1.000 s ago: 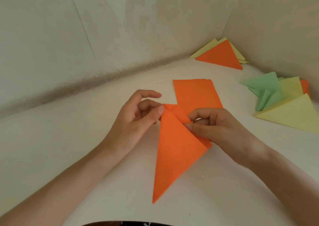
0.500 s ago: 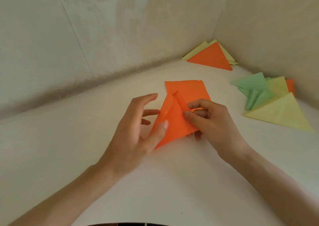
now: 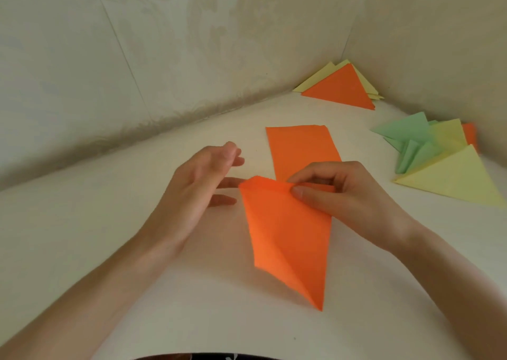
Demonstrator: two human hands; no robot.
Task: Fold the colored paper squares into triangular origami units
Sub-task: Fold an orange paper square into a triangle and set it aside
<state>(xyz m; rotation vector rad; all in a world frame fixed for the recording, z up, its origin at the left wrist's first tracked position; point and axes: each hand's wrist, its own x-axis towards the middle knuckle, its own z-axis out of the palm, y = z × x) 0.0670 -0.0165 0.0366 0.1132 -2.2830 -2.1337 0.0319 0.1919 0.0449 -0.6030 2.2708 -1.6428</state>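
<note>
A folded orange paper (image 3: 290, 238) lies on the white table (image 3: 137, 249), its top corner pinched by the right hand (image 3: 348, 195). The left hand (image 3: 192, 192) hovers beside it, fingers loosely spread, holding nothing. Beyond lie an orange sheet (image 3: 299, 148) and folded triangles (image 3: 439, 162).

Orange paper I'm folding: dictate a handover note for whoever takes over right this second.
Right hand: fingers pinch the top edge of the half-folded orange piece, whose long tip points toward you.
Left hand: open, holding nothing, beside the piece's upper left corner.
Done: orange-and-yellow stack of folded triangles in the far corner; green and yellow pile at right.
Left: finish this piece, then fold the flat orange sheet lying just behind it.
</note>
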